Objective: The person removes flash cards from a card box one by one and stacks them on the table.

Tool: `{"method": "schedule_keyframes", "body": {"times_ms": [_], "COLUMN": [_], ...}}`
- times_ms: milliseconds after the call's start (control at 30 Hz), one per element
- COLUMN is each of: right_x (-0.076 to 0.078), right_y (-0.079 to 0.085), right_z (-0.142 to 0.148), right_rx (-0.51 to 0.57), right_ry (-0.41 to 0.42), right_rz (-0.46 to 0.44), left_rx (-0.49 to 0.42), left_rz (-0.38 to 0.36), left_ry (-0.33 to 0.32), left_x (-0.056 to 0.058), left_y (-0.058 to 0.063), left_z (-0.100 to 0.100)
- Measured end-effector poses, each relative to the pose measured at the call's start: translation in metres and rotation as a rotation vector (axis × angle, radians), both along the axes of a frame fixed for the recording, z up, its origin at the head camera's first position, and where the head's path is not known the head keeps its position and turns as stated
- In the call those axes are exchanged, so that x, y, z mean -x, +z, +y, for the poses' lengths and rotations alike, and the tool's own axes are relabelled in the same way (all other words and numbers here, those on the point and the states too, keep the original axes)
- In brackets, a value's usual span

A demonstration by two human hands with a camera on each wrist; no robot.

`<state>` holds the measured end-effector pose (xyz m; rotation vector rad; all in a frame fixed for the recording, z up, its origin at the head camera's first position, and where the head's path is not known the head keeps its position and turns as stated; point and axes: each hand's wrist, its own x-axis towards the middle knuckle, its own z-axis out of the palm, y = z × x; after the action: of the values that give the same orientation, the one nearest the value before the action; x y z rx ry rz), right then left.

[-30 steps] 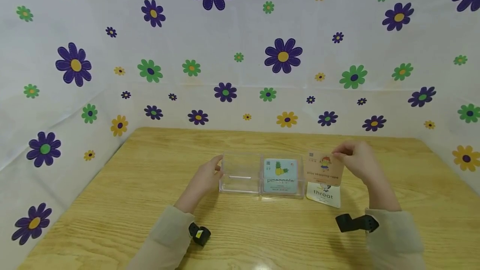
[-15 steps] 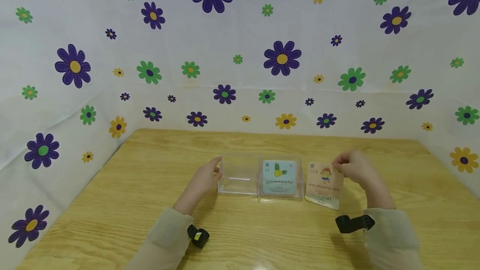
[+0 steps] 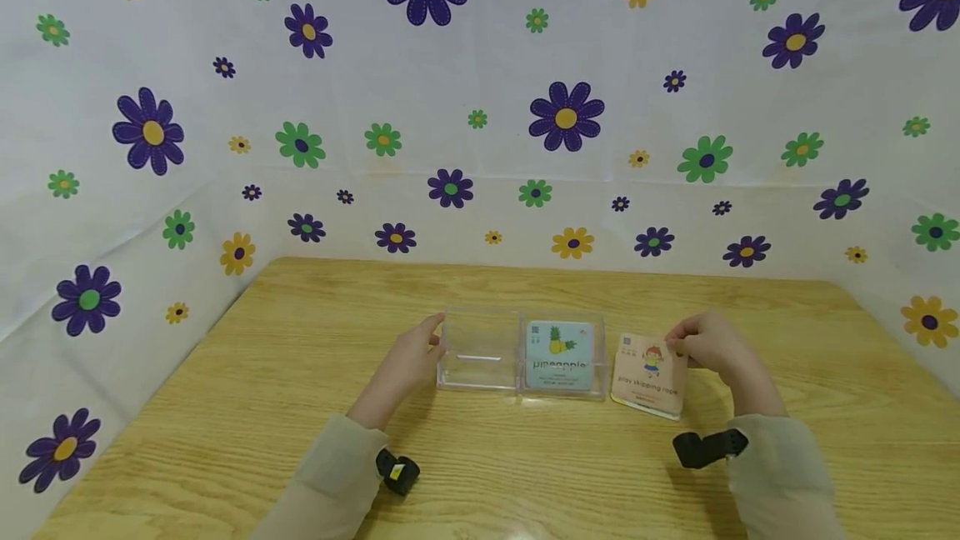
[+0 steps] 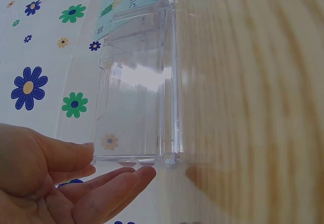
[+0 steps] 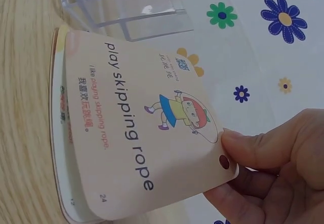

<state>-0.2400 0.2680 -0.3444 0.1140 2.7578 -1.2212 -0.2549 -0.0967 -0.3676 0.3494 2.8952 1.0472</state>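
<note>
A clear plastic box (image 3: 480, 369) with two compartments stands on the table. Its left compartment shows no cards; the right one holds light-blue cards, the front one a pineapple card (image 3: 558, 357). My left hand (image 3: 408, 362) touches the box's left end with thumb and fingertips, fingers fairly straight in the left wrist view. To the right of the box, my right hand (image 3: 712, 348) pinches the upper right corner of a peach "play skipping rope" card (image 5: 136, 127). That card lies tilted over a pale card (image 5: 63, 117), which it now mostly covers.
The wood-grain table (image 3: 480, 465) extends on all sides of the box. A white cloth with flowers (image 3: 480, 90) rises behind the table's far edge and along both sides. Black cameras (image 3: 701, 448) are strapped to both wrists.
My right hand has lowered the skipping rope card toward me onto the pale "throat" card, hiding its word. The left hand and the box keep their places.
</note>
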Motion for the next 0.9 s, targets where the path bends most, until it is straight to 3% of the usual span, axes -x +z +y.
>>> {"method": "schedule_keyframes", "body": {"times_ms": [900], "right_x": [0.007], "right_y": [-0.016], "right_z": [0.000], "right_rx": [-0.072], "right_ry": [-0.005], "right_rz": [-0.050], "left_rx": [-0.001], "left_rz": [-0.009], "left_ry": [0.016], "left_x": [0.001], "left_y": [-0.001], "left_z": [0.001]}}
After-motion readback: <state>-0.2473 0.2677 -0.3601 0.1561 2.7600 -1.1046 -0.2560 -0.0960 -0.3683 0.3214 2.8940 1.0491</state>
